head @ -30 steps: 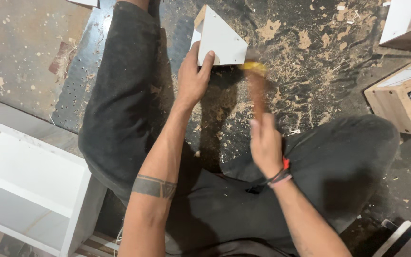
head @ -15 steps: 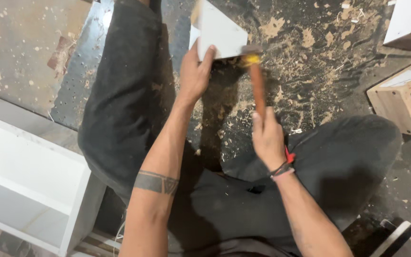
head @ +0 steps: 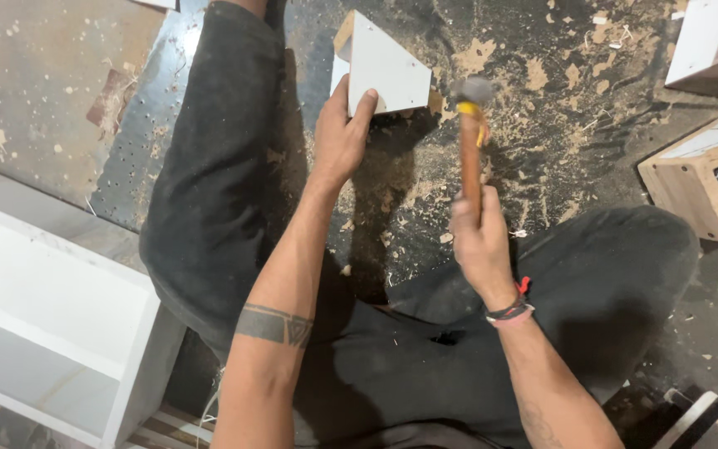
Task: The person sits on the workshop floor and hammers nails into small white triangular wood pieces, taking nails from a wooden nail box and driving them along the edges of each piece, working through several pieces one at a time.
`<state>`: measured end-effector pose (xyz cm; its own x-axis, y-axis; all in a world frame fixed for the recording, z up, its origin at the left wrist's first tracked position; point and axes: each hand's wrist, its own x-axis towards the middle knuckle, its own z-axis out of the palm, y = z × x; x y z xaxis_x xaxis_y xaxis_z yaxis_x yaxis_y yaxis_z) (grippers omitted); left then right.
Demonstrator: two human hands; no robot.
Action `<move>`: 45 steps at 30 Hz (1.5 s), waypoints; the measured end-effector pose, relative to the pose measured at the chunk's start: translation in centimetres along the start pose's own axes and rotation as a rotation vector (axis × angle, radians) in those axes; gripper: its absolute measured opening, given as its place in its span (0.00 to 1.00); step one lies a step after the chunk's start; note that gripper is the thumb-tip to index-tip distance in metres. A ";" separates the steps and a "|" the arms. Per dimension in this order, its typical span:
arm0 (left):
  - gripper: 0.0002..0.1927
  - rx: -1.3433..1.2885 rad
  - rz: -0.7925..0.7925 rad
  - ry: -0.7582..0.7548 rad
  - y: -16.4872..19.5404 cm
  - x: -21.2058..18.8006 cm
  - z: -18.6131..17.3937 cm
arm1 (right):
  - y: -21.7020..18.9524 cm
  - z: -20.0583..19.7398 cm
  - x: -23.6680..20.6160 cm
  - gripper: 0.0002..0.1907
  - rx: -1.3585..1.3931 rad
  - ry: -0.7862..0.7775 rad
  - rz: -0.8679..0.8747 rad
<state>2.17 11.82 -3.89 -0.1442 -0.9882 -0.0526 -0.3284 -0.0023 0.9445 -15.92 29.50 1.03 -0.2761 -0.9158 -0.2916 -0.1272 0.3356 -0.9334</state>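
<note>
Sawdust and wood chips cover the dark floor point(head: 592, 125), so small things lying on it are hard to pick out. Motion blurs the hammer point(head: 469, 141): its grey head is a smear above a yellow band, and the exact spot it hovers over cannot be read, though it sits just right of the white wooden block point(head: 386, 68). That block's top corner nearly reaches the frame edge, and its lower edge is hidden behind the fingers of the left hand point(head: 341, 137), which is curled loosely around its near side, thumb on the left face and fingertips on the white front. The right hand point(head: 479, 241) is closed in a fist around the lower end of the wooden handle, the hammer standing nearly upright. At the right edge an open wooden box point(head: 695, 187) is cut off; the grey tangle inside is probably nails. A white shelf unit point(head: 60, 316) is cropped at lower left, and another white piece point(head: 712, 41) at upper right. Black trousers point(head: 209, 183) fill the middle.
</note>
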 end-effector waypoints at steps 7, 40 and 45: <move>0.26 0.037 0.012 0.030 -0.8 0.0 0.6 | -3.1 -2.0 -3.5 0.23 0.439 0.060 -0.309; 0.29 -0.084 -0.055 0.010 -0.3 -0.3 0.1 | -2.6 -0.1 -0.5 0.21 0.454 0.037 -0.454; 0.30 -0.029 -0.060 0.040 -0.2 -0.5 0.2 | -0.8 3.7 4.2 0.17 -0.362 0.113 -0.096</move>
<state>2.11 12.30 -4.09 -0.0871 -0.9915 -0.0967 -0.3085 -0.0655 0.9490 -13.47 24.55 -0.20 -0.3478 -0.9233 -0.1631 -0.4801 0.3248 -0.8149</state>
